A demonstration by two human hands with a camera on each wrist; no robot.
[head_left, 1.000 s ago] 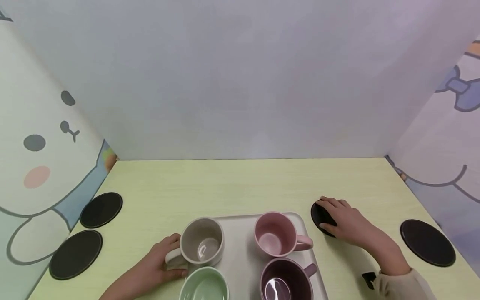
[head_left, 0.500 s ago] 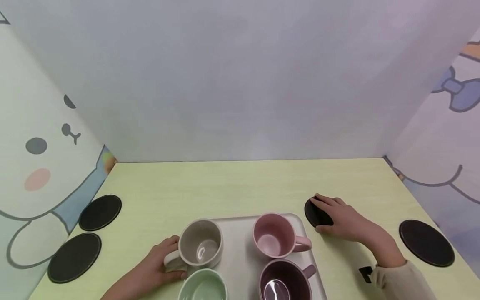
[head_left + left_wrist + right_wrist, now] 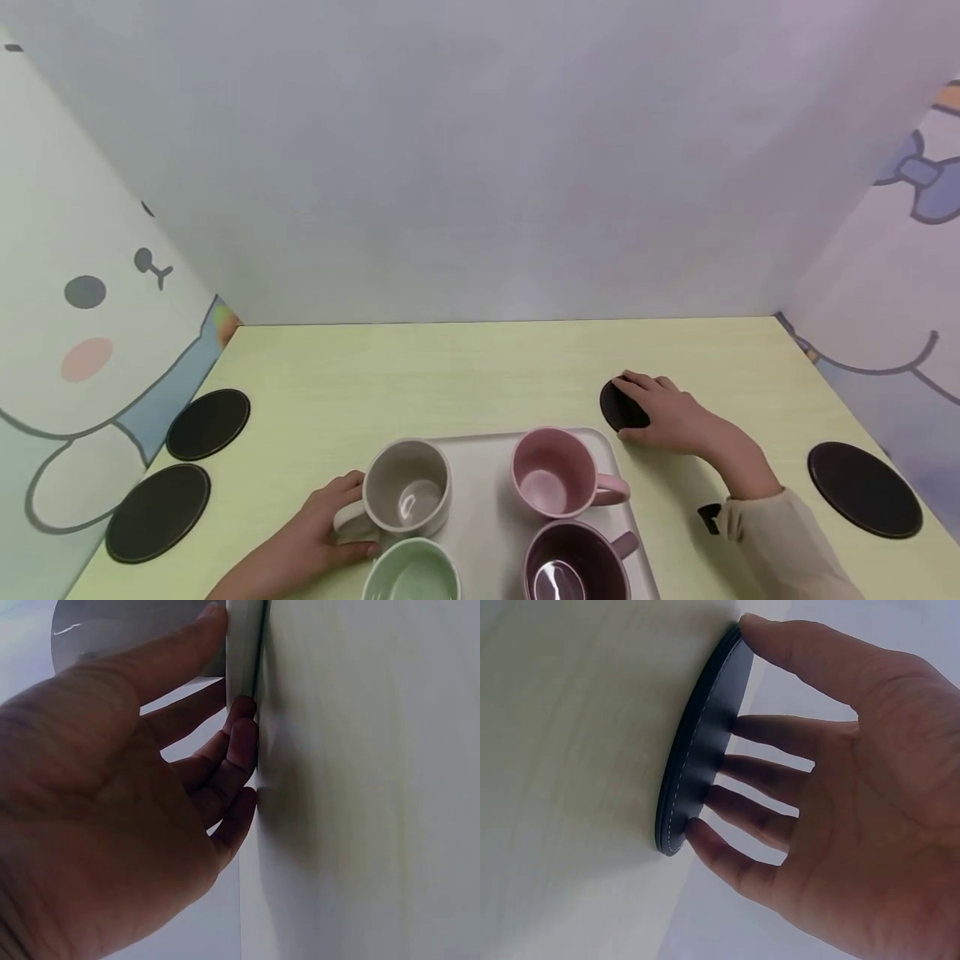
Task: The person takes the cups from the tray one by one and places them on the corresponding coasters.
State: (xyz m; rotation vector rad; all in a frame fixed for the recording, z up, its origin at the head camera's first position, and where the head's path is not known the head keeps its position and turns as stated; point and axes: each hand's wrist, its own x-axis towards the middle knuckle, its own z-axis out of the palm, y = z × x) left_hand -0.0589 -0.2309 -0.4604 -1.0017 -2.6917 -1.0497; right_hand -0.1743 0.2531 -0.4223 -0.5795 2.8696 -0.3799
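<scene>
A round black coaster [image 3: 617, 406] with a stitched edge lies flat on the table, behind and right of the tray. My right hand [image 3: 670, 419] rests its spread, fairly straight fingertips on its top; in the right wrist view the thumb touches the rim of the coaster [image 3: 705, 742]. My left hand [image 3: 318, 529] is at the left edge of a white tray [image 3: 483, 492], its loosely bent fingers against that edge, around the handle of a grey-beige mug [image 3: 408, 487]. A pink mug [image 3: 551, 471], a dark purple mug [image 3: 576, 554] and a green cup [image 3: 415, 571] also stand on the tray.
Two black coasters lie at the far left, one farther back [image 3: 208, 424] and one nearer [image 3: 158, 513]. Another coaster [image 3: 865, 489] is near the table's right edge. A pale wall [image 3: 495, 167] borders the back, with cartoon-printed panels on both sides.
The right hand has slid the coaster leftward and farther back along the table. The left hand and the tray with its cups keep their places; the view shifts slightly.
</scene>
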